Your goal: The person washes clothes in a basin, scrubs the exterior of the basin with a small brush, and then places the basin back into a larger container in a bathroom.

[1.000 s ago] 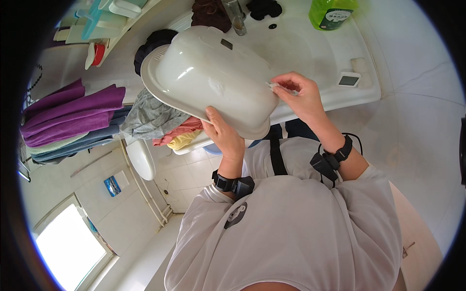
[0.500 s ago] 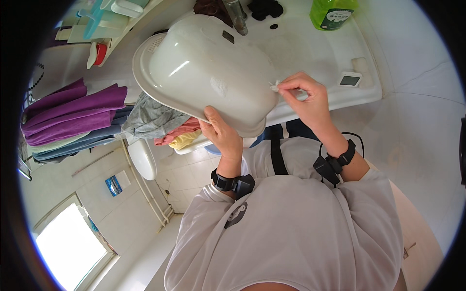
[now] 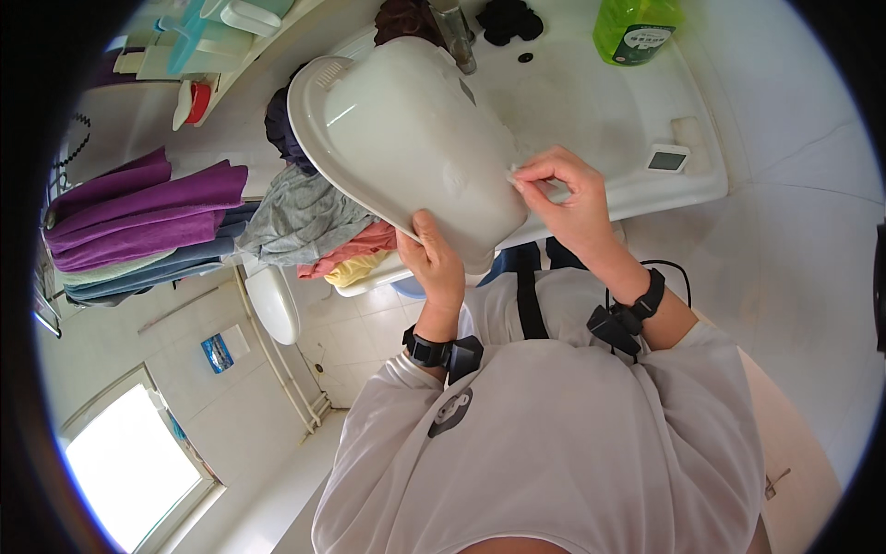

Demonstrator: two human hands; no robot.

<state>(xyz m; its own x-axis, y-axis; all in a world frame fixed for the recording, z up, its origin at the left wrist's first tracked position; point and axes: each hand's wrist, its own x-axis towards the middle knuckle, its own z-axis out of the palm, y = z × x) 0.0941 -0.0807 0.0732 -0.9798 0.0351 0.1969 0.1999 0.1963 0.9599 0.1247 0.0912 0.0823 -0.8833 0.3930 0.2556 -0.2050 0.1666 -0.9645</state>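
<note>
Working at the sink (image 3: 591, 120), apparently midway

A white basin (image 3: 406, 129) was tilted, outside up, over the sink's near edge. The left hand (image 3: 432, 260) gripped its rim, thumb on top, other fingers mostly hidden; the right hand (image 3: 574, 196) pinched between thumb and forefinger. A faint pale patch (image 3: 455, 183) and dark label (image 3: 467, 90) remained, suggesting unfinished work. The pinched white scrap (image 3: 513, 175) seemed already loose.

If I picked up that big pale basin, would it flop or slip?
The pale basin is probably stiff: its walls hold their rounded shape in the left hand's grip. Its smooth, glossy surface suggests it might slip, especially if wet. Being a hollow shell, it is likely light for its size.
</note>
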